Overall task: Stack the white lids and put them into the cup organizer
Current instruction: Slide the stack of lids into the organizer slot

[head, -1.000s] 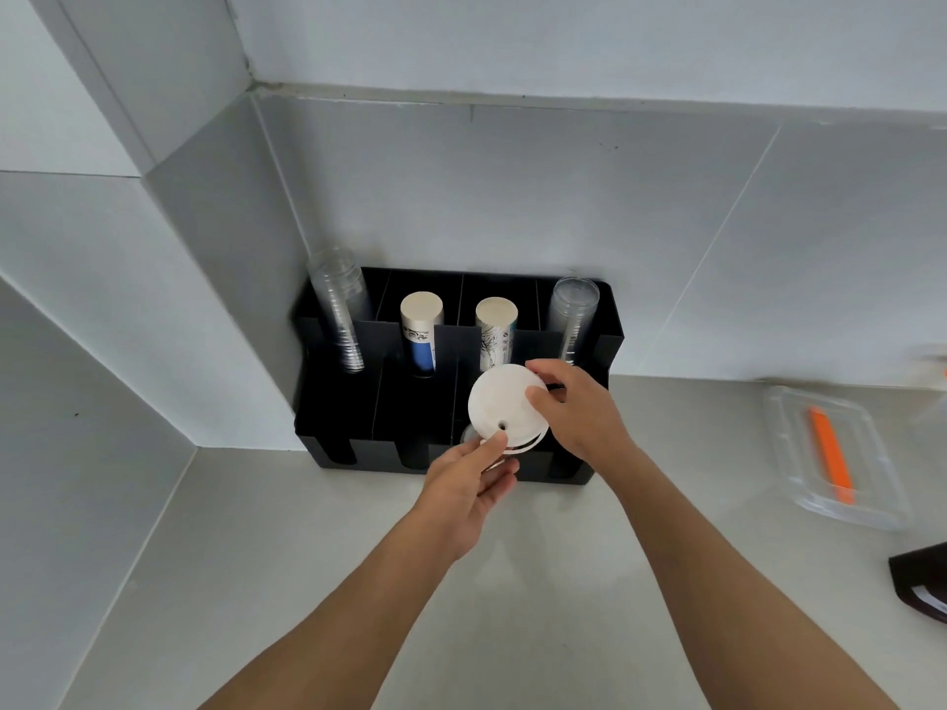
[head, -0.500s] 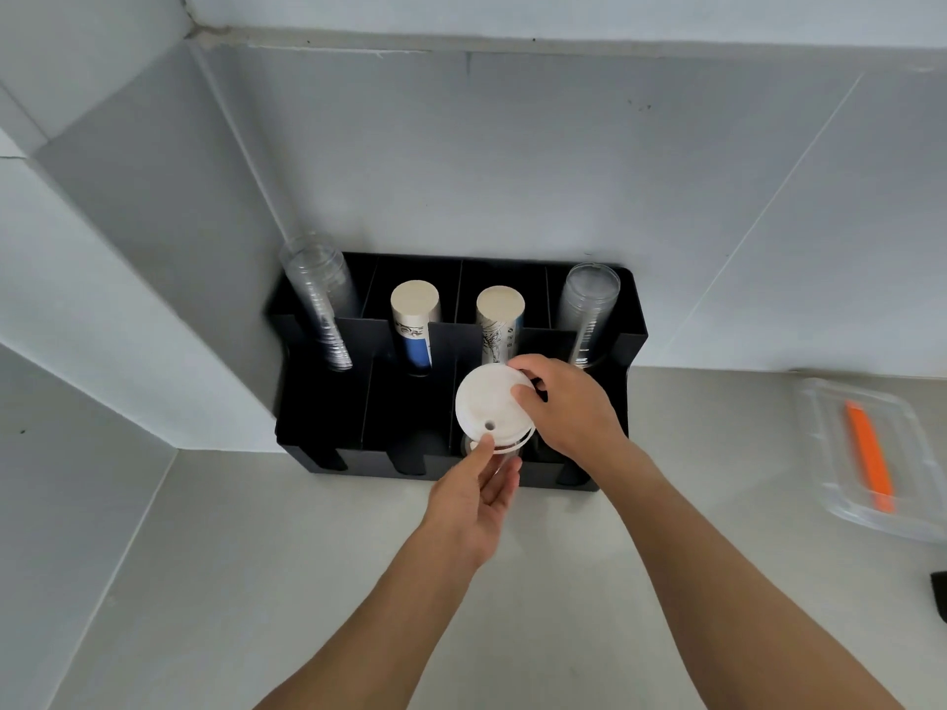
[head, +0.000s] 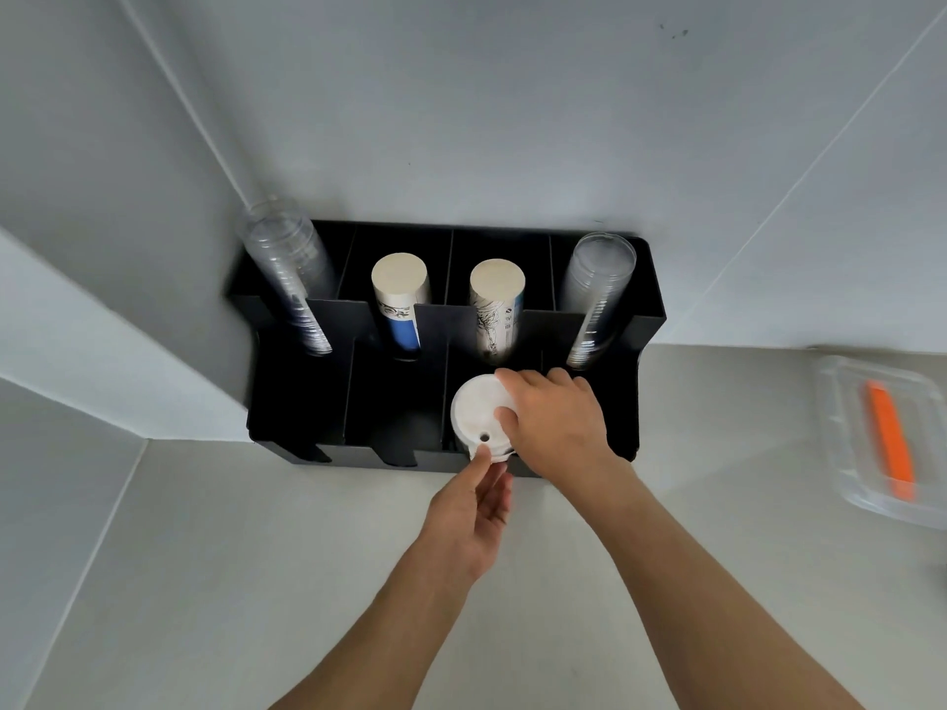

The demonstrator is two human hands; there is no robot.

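A stack of white lids (head: 476, 415) sits in the third front compartment of the black cup organizer (head: 307, 397), which stands against the wall in the corner. My right hand (head: 556, 427) grips the stack from its right side, thumb and fingers over the top lid's edge. Below it, my left hand (head: 474, 504) reaches up with its thumb touching the stack's front edge near the small round hole. The lower lids are hidden behind the organizer's front wall and my fingers.
The back row holds two clear cup stacks (head: 287, 279) (head: 594, 294) at the ends and two paper cup stacks (head: 399, 299) (head: 496, 310) between them. A clear plastic container (head: 840, 453) with an orange tool (head: 889, 443) lies at the right on the grey counter (head: 256, 581).
Both hands have lowered the lid stack from in front of the organizer down into the third front compartment. The camera has moved closer and tilted down.
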